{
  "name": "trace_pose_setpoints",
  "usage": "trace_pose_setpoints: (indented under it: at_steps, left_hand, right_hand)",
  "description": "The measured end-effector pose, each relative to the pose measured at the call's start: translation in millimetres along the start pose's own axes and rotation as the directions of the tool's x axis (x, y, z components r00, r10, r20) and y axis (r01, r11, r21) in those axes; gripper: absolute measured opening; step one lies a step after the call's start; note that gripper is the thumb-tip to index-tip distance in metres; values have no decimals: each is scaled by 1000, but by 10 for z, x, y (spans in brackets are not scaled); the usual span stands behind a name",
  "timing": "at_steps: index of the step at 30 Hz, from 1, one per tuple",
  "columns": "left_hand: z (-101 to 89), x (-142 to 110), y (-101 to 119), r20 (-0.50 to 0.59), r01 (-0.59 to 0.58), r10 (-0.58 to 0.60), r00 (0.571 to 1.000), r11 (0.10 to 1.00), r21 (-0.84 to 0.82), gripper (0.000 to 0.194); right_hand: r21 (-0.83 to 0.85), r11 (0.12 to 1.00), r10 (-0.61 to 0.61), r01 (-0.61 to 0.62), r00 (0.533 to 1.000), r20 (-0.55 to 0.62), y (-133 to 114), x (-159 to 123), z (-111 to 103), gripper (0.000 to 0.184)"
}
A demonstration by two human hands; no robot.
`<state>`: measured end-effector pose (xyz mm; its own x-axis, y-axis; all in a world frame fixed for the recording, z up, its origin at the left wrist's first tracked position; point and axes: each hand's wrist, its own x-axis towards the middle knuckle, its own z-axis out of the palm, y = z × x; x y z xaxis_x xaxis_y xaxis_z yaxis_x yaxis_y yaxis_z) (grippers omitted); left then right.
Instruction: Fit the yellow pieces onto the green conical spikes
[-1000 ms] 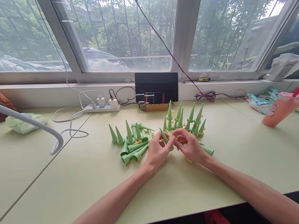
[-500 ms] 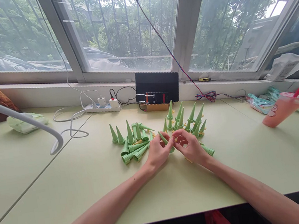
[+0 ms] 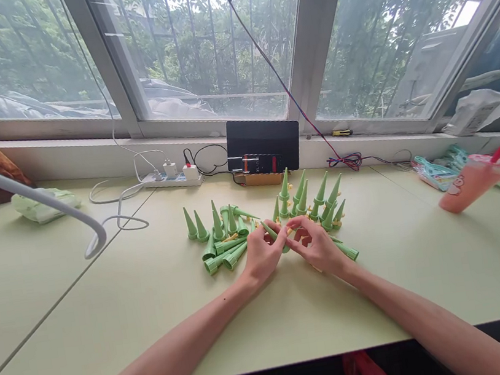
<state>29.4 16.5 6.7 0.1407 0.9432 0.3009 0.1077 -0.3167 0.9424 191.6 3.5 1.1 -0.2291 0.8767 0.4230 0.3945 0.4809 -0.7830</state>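
My left hand (image 3: 261,249) is closed around a green plastic watering spike (image 3: 268,230), its tip slanting up and to the left. Against the spike's side, the fingers of my right hand (image 3: 316,243) pinch a small yellow valve (image 3: 289,230), partly hidden by the fingertips. Left of my hands lies a group of green spikes (image 3: 221,247), some upright and some on their sides. Behind and to the right stand several spikes with yellow valves (image 3: 301,202). Another green spike (image 3: 348,251) lies beside my right hand, partly covered by it.
A dark tablet (image 3: 262,142) leans at the window, with a phone (image 3: 258,164) before it. A power strip (image 3: 174,179) with cables sits at the back left. A white curved tube (image 3: 47,200) crosses the left side. A pink drink cup (image 3: 475,180) tilts at the right.
The spike in my left hand has shifted slightly left and up. My right fingers have turned a little against it, and the yellow valve shows more between the hands.
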Motion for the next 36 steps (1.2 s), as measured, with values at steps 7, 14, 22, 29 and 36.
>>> trace_pose_setpoints:
  at_steps: [7, 14, 22, 29, 36]
  left_hand:
    - [-3, 4, -55, -26, -23, 22, 999, 1000, -2, 32]
    - [1, -5, -34, -43, -18, 18, 999, 1000, 12, 33]
    - [4, -7, -23, -49, -29, 29, 998, 1000, -4, 33]
    - [6, -5, -20, -32, -10, 9, 999, 1000, -17, 34]
    - [4, 4, -10, -31, -14, 14, 999, 1000, -8, 34]
  right_hand:
    - [18, 1000, 3, -5, 995, 101, 7, 2, 8, 38]
    - [-23, 1000, -8, 12, 989, 145, 1, -12, 8, 43]
    - [-23, 1000, -14, 18, 984, 177, 23, -11, 17, 52]
    - [-36, 999, -33, 39, 987, 157, 42, -14, 25, 51]
    - [-12, 999, -40, 42, 989, 143, 21, -13, 14, 48]
